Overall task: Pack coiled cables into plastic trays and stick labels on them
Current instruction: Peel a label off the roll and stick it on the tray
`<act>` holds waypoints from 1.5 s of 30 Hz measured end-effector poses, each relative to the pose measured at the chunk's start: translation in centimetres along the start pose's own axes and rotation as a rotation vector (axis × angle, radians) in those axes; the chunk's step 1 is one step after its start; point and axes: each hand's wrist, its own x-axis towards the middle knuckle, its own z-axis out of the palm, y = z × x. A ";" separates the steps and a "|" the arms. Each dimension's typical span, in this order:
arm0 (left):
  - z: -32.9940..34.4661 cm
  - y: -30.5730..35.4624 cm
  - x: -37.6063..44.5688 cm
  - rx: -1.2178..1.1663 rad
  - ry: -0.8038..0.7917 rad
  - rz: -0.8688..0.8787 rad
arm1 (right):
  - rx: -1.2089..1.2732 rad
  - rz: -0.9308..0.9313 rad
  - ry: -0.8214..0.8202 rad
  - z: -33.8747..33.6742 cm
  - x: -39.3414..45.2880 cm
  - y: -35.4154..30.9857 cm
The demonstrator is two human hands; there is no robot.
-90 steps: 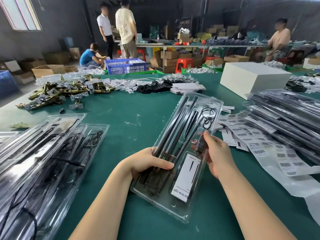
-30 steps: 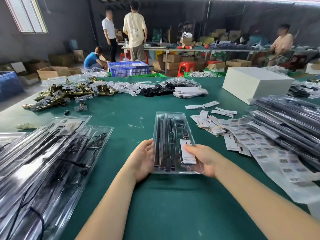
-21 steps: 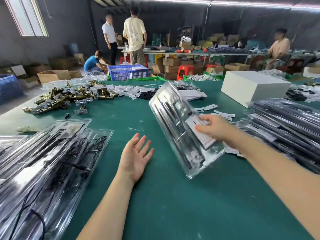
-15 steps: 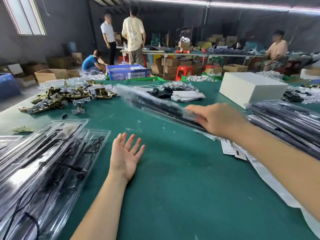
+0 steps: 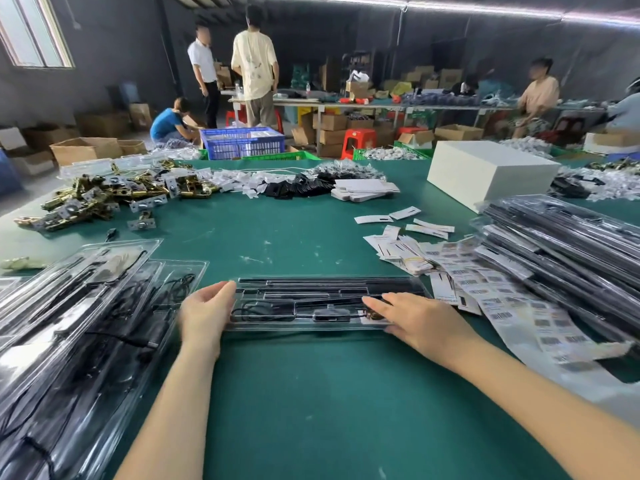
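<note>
Tray (image 5: 325, 303) of clear plastic lies crosswise at frame centre on the green tabletop (image 5: 311, 393), long axis running left to right. Inside it: black rods along the far edge, a coiled black cable (image 5: 256, 310) in the left compartment. Left hand (image 5: 206, 311) at the tray's left end, fingers curled round the short edge, thumb on top, holding it. Right hand (image 5: 417, 322) lies over the tray's right end, fingers nearly straight and close together, pressing flat on the plastic; fingertips partly cover a small dark part in that compartment. Lower left of frame: stack of filled trays (image 5: 72, 327), overlapping, cables showing through the plastic. Right of frame: second pile of packed trays (image 5: 561, 251), stacked slantwise. Between that pile and the centre tray: barcode label sheets (image 5: 512, 303) spread loose, one sheet touching the tray's right end, plus small white cards (image 5: 401, 251) farther back. Upper left of the tabletop: heap of brass-coloured hardware (image 5: 114, 195). Upper right: white box (image 5: 485, 174). Background: blue crate (image 5: 242, 143), cardboard boxes, several persons at a far bench, somewhat blurred.
</note>
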 end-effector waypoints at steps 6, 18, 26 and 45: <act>0.9 0.2 -2.3 0.752 0.174 0.247 | 0.416 0.465 -0.205 -2.7 0.4 2.7; 4.6 -1.1 -5.3 0.977 -0.486 0.855 | 0.053 0.907 -0.586 -8.9 -3.9 8.3; 5.5 -1.2 -6.0 1.080 -0.457 0.802 | -0.245 0.709 -0.661 -10.5 -9.5 3.9; 6.3 -0.4 -8.6 0.683 -0.290 1.182 | -0.526 0.782 -0.569 -3.7 -3.7 4.3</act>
